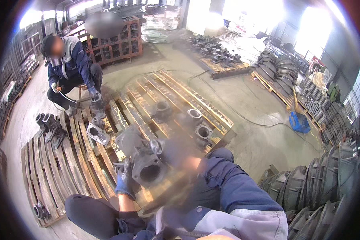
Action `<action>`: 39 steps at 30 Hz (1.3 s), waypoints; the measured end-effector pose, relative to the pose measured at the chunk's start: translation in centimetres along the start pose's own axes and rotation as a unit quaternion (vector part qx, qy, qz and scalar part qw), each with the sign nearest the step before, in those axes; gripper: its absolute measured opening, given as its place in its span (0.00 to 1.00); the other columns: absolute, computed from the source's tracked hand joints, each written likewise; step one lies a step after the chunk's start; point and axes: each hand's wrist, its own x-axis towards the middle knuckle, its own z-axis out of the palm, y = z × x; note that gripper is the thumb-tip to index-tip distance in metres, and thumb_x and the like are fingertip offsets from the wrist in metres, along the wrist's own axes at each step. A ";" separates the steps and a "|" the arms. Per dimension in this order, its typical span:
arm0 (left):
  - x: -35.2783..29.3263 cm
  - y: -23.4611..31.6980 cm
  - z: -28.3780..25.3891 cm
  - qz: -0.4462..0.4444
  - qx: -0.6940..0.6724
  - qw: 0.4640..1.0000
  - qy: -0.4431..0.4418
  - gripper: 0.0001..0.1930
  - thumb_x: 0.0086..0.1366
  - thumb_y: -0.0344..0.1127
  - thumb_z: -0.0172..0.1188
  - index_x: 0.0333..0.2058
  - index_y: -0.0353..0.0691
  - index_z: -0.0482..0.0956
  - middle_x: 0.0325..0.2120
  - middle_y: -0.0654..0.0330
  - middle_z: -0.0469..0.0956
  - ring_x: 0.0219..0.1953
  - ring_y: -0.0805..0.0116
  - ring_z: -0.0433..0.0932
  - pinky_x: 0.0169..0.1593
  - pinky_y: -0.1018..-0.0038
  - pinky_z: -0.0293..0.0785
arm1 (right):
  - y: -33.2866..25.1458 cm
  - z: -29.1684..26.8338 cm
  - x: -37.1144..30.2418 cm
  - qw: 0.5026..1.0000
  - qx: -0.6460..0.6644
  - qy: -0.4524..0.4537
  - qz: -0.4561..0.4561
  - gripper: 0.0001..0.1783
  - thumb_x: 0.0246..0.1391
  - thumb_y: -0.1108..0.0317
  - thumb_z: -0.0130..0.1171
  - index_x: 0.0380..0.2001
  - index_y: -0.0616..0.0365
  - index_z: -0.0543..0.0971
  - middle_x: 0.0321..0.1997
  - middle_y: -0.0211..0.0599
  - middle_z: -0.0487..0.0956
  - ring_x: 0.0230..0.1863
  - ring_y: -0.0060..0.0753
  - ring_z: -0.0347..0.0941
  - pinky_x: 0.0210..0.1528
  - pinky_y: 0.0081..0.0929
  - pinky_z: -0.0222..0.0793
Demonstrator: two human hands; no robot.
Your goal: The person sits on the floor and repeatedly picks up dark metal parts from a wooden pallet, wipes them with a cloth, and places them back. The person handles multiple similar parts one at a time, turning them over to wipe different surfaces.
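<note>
Navy-and-grey padded jacket (252, 200) fills the near side, and beyond its cuff we find the action: a dark grey, thick-walled metal casting (142, 160) with a wide round bore, at the near edge of the yellow-streaked wooden slatted pallet (180, 86), bore tipped towards the wearer; whether its base touches the slats is hidden. On its left side comes the blue-and-grey gloved left hand (125, 176), fingers bent close to the metal beside a short grey rod (118, 163); which of the two they pinch, nobody can tell from here. Over on its right, the right hand (170, 152) sits by the upper rim, smeared by blur, so its finger state cannot be told. Expect this lump to be heavy and utterly stiff, hard to dent but perhaps brittle at the flange corners, and maybe slick if oily. Best hold? Both palms under the outer body, or fingers hooked inside the bore's rim, clear of the pallet's near edge, where a drop could crush fingertips.
</note>
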 end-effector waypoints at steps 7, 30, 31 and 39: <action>0.9 -4.3 -1.5 -0.038 -0.044 0.998 0.004 0.21 0.66 0.45 0.61 0.53 0.38 0.75 0.46 0.60 0.78 0.46 0.69 0.75 0.52 0.71 0.70 | 2.8 3.4 -1.5 1.000 0.013 -0.021 -0.016 0.12 0.64 0.60 0.53 0.40 0.55 0.81 0.33 0.39 0.82 0.33 0.24 0.74 0.38 0.30 0.70; -3.1 -2.1 4.2 0.221 0.203 0.953 0.034 0.17 0.71 0.43 0.47 0.37 0.32 0.76 0.21 0.50 0.73 0.23 0.69 0.69 0.30 0.68 0.69 | 13.4 3.9 -2.8 0.972 -0.116 0.085 -0.188 0.17 0.55 0.70 0.56 0.48 0.60 0.74 0.48 0.49 0.76 0.46 0.49 0.75 0.44 0.38 0.74; -3.0 -2.2 4.0 0.218 0.198 0.955 0.028 0.17 0.71 0.43 0.46 0.35 0.32 0.75 0.21 0.50 0.73 0.22 0.69 0.69 0.29 0.68 0.69 | 12.2 3.4 -3.1 0.990 -0.036 0.057 -0.126 0.16 0.56 0.70 0.54 0.48 0.60 0.74 0.45 0.49 0.76 0.43 0.48 0.75 0.41 0.38 0.73; -2.3 -3.0 4.0 0.191 0.193 0.962 0.018 0.22 0.70 0.49 0.46 0.37 0.33 0.76 0.20 0.59 0.71 0.22 0.75 0.67 0.27 0.73 0.67 | 8.0 2.2 -2.7 0.976 0.151 0.106 -0.115 0.16 0.62 0.59 0.49 0.28 0.60 0.77 0.21 0.38 0.72 0.24 0.29 0.70 0.27 0.31 0.67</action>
